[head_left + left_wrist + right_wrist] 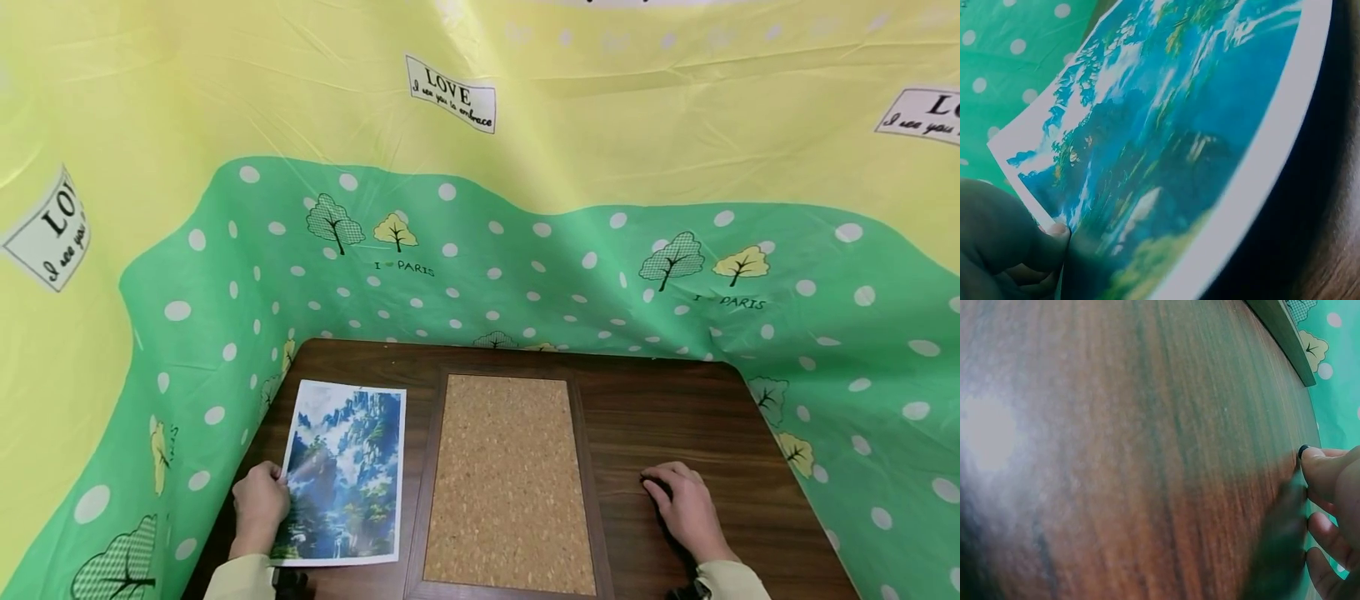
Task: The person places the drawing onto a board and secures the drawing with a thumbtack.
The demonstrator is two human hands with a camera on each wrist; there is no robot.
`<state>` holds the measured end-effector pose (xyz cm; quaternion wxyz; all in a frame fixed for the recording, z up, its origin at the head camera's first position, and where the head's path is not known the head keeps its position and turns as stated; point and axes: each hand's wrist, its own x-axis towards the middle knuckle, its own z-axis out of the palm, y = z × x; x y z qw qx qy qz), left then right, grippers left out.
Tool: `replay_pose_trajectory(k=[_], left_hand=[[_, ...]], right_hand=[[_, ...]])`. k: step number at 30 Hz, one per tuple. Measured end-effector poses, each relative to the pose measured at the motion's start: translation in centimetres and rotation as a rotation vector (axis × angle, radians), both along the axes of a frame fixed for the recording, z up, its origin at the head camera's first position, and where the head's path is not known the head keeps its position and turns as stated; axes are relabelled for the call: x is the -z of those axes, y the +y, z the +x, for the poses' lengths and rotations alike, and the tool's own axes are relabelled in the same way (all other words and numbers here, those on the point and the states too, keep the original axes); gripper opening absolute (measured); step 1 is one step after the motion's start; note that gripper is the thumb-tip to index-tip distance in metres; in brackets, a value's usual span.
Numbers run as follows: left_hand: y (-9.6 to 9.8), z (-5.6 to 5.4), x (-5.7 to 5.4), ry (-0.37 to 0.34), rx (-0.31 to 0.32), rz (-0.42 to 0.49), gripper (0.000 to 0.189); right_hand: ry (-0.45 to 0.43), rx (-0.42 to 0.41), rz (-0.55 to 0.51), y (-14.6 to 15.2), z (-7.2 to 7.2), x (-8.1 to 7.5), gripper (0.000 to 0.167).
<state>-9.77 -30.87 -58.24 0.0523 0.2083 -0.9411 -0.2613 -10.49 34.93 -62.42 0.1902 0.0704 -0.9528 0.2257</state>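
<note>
My left hand [261,502] pinches the left edge of a printed landscape picture [345,475] of blue mountains and mist with a white border. In the left wrist view, the thumb [1054,240] lies at the edge of the sheet, which bows upward. To its right lies a framed cork board [510,483]. Over the right part of the table, my right hand [684,508] has bent fingers, with thumb and index finger together. At their tips shows a small black thing [1303,450], pinched between them; its kind cannot be told.
The dark wood-grain table [652,417] has rounded far corners. A green and yellow curtain [525,275] with dots and trees hangs around its back and sides. Glare [988,431] lies on the tabletop in the right wrist view.
</note>
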Motion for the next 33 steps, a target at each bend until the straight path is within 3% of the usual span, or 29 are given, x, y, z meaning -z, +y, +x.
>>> replay_pose_trajectory(k=[11, 33], left_hand=[[-0.1, 0.0, -0.5, 0.018, 0.033, -0.016, 0.024], [1.8, -0.4, -1.8, 0.013, 0.045, 0.061, 0.017]], right_hand=[[-0.052, 0.001, -0.017, 0.0, 0.2, -0.1, 0.012], [-0.041, 0.013, -0.017, -0.3, 0.1, -0.2, 0.008]])
